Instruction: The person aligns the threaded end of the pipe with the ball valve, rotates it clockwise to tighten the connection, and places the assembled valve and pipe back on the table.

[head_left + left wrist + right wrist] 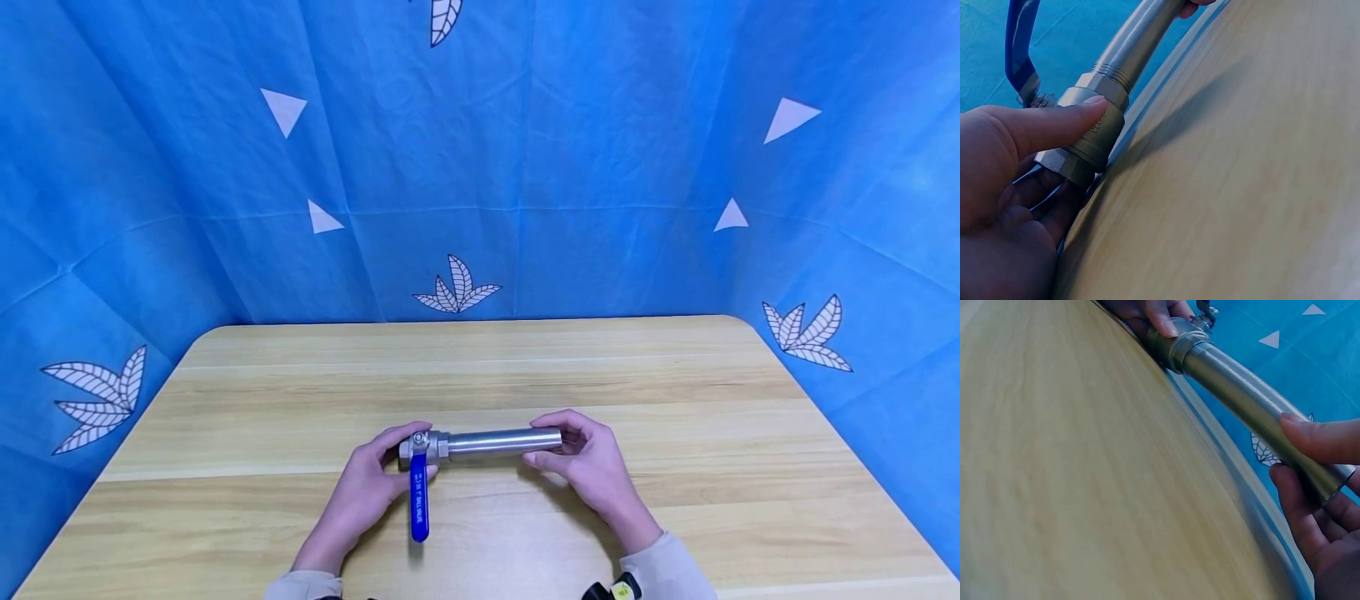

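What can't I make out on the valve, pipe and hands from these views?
Lettering on the valve: left wrist view, partly covered by the left thumb.
Blue lever: tip cut off by the top edge in the left wrist view; part of its print too small in the head view.
How far the pipe goes in: hidden by the valve, every view.
Right hand: mostly cut off by the left wrist view's top edge.

A steel pipe [495, 442] and valve [432, 450] cast a shadow [1194, 100] across a pale, wood-grained worktop [637, 367] with rounded far corners; whether either touches it cannot be told.
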A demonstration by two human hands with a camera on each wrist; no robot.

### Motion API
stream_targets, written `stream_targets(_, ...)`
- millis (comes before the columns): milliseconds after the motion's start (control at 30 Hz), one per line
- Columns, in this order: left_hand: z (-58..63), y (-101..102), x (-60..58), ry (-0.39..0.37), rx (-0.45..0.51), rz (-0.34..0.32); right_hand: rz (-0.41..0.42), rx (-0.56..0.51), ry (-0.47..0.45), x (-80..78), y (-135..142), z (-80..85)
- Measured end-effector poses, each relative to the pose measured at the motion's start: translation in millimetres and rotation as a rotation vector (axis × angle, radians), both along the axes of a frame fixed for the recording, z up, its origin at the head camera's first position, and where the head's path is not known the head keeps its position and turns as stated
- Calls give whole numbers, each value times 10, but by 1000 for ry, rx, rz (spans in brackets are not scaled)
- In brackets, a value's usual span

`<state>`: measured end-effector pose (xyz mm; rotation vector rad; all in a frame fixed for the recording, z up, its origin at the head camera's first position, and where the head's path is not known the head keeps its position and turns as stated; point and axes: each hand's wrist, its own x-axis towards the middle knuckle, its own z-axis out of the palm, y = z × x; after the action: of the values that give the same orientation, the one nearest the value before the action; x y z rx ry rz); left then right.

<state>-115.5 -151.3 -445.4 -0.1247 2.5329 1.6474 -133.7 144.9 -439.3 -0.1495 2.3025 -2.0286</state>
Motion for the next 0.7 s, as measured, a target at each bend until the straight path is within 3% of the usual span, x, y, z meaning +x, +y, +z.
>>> stream_targets(700,41,13,30,9,18,-7,-19,67,-14,3,0,12)
